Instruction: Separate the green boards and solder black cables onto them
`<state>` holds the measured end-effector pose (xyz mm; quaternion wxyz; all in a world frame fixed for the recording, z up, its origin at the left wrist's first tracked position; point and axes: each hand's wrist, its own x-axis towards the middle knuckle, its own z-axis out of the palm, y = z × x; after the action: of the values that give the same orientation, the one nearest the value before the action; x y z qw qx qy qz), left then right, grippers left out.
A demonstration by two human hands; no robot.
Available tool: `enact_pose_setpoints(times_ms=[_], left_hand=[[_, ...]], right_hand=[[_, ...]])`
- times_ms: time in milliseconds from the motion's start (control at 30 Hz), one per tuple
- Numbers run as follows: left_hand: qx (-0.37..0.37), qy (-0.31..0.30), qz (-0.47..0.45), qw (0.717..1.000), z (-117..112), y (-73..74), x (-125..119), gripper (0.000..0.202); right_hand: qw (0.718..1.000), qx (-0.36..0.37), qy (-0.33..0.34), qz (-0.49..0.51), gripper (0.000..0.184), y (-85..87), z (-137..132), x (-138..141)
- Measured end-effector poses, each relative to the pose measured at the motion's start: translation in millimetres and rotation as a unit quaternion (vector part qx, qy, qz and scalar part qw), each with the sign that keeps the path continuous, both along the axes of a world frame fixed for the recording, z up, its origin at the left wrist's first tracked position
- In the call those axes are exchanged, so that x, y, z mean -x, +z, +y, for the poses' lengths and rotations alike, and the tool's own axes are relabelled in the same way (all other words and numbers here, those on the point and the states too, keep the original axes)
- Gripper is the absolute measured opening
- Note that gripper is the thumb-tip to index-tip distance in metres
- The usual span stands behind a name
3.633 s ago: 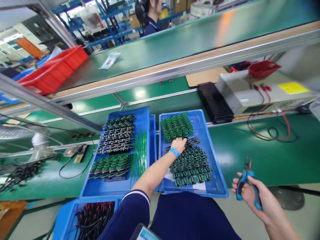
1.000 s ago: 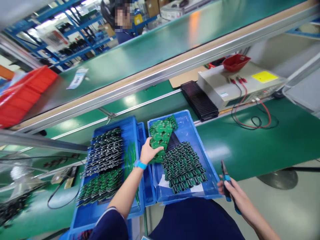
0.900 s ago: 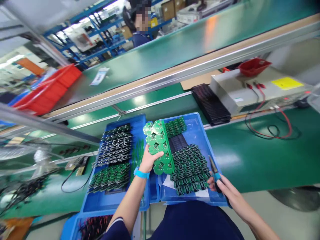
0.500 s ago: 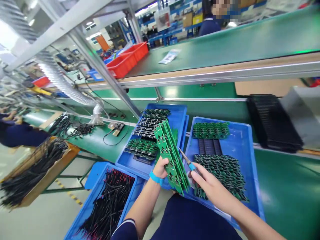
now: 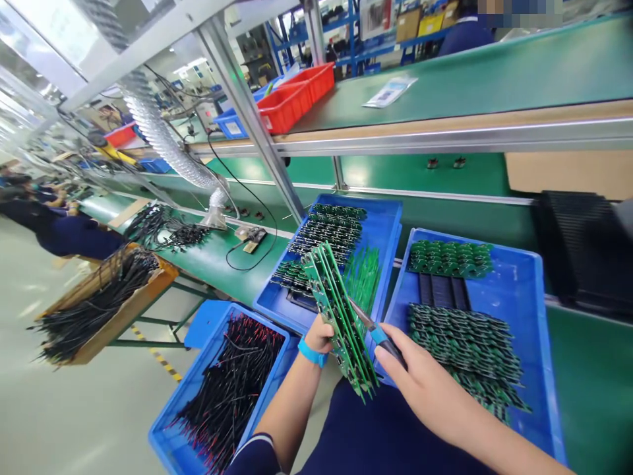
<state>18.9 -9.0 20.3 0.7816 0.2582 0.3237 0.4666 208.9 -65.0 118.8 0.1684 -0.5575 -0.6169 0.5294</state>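
My left hand [image 5: 320,335], a blue band at its wrist, is closed around the lower left side of several green circuit boards [image 5: 341,323]. They stand nearly upright side by side, with narrow gaps between them. In my right hand [image 5: 408,363] is a pair of needle-nose pliers [image 5: 380,335] with blue and black handles. Their pointed metal tip lies at the right-hand edge of the boards; whether it touches them I cannot tell. Behind the boards is a blue tray [image 5: 390,231] with rows of circuit boards and thin green strips [image 5: 363,277].
On the right, another blue tray [image 5: 519,284] carries stacked boards [image 5: 465,340]. A blue bin [image 5: 163,412] of black wires stands lower left, near a cardboard box [image 5: 99,330] of cables. Red bins [image 5: 287,105] sit on the upper shelf. Co-workers [image 5: 64,224] are at far left.
The view has swung left, so the surroundings sit further right. The pliers' tip has come closer to the boards' edge. Both hands keep their hold.
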Motion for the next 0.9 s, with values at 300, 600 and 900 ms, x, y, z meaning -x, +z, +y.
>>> enact_pose_setpoints(times_ms=[300, 600, 900], left_hand=[[-0.031, 0.062, 0.033, 0.997, -12, 3.7, 9, 0.054], [-0.023, 0.094, 0.058, 0.994, -19, 7.7, 14, 0.077], [0.001, 0.085, 0.010, 0.996, -20, 1.2, 16, 0.071]], right_hand=[[0.978, -0.147, -0.006, -0.147, 0.048, -5.8, -6, 10], [0.982, -0.096, 0.022, -0.164, 0.049, 0.1, 0, -6], [0.994, -0.044, 0.055, -0.085, 0.048, -10.1, 15, -13]])
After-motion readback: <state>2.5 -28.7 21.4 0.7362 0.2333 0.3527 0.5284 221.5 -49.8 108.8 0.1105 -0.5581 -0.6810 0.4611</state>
